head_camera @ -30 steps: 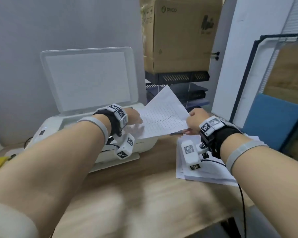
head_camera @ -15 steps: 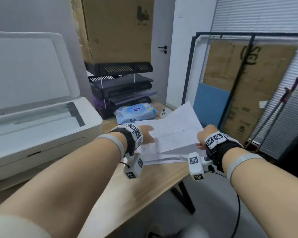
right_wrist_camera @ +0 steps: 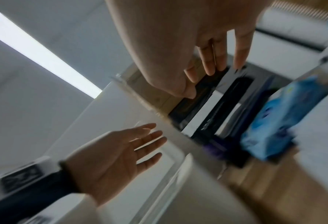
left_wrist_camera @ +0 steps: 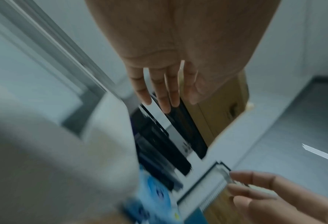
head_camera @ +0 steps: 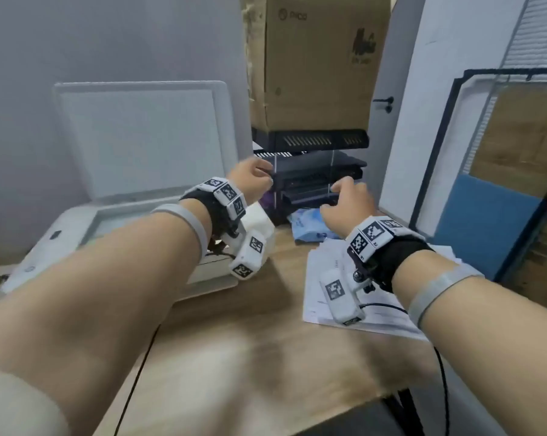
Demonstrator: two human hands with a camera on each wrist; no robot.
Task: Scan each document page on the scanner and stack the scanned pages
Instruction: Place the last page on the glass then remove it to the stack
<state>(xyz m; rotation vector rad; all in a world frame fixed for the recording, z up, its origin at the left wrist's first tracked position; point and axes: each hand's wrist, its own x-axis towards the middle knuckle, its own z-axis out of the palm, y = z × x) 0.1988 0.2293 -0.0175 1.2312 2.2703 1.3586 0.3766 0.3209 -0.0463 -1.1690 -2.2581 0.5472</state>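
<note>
The white scanner stands at the left of the wooden table, its lid raised and its glass bare. A stack of printed pages lies on the table to the right, partly under my right wrist. My left hand hovers above the scanner's right end, fingers straight, holding nothing. My right hand hangs in the air beyond the stack, fingers loosely spread and empty. From the right wrist view my left hand's palm shows open.
A black tiered paper tray with a cardboard box on top stands behind the hands. A blue wipes pack lies in front of it. The table's edge runs close past the stack on the right.
Both hands carried a page from the scanner to the stack on the right. They have let it go and risen, empty, back toward the scanner.
</note>
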